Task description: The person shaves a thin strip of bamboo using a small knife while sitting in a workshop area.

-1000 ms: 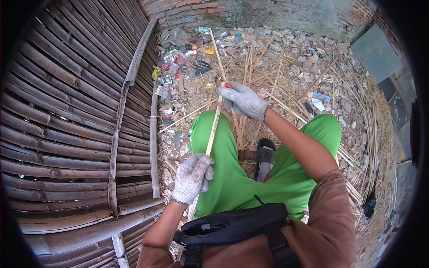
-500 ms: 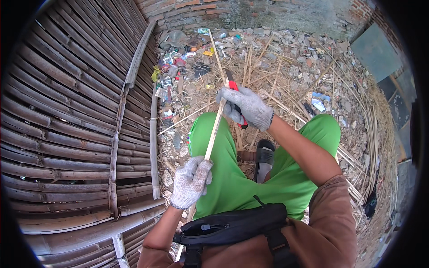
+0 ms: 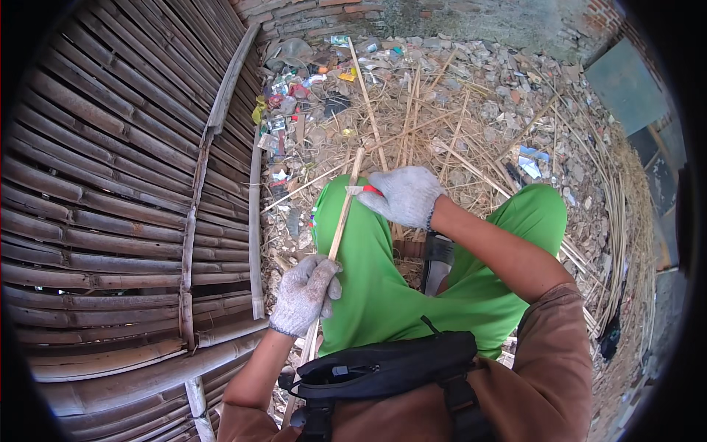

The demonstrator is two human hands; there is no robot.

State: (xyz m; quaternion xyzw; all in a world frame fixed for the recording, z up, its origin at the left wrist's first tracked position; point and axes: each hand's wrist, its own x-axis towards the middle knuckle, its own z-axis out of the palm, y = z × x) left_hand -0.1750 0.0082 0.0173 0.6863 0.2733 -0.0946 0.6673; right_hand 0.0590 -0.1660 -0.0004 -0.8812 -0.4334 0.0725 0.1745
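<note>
My left hand (image 3: 302, 295), in a pale knitted work glove, is closed around a pale bamboo strip (image 3: 341, 230). The strip slants up and away over my green-clad left knee. In my gloved right hand (image 3: 406, 196) is a red utility knife (image 3: 373, 190), mostly hidden by the fingers. Its blade lies across the strip, above the knee and some way below the strip's far end. The strip's near part runs below my left hand beside the black waist bag (image 3: 390, 368).
A slatted bamboo panel (image 3: 118, 221) fills the left side. Several loose bamboo strips (image 3: 407, 121) lie over rubble and litter ahead, and more long strips (image 3: 613, 221) lie to the right. A brick wall (image 3: 471, 20) closes off the far side.
My right hand has turned and moved down slightly. The knife blade now lies across the strip instead of pointing away. My left hand, still on the strip, has shifted slightly left.
</note>
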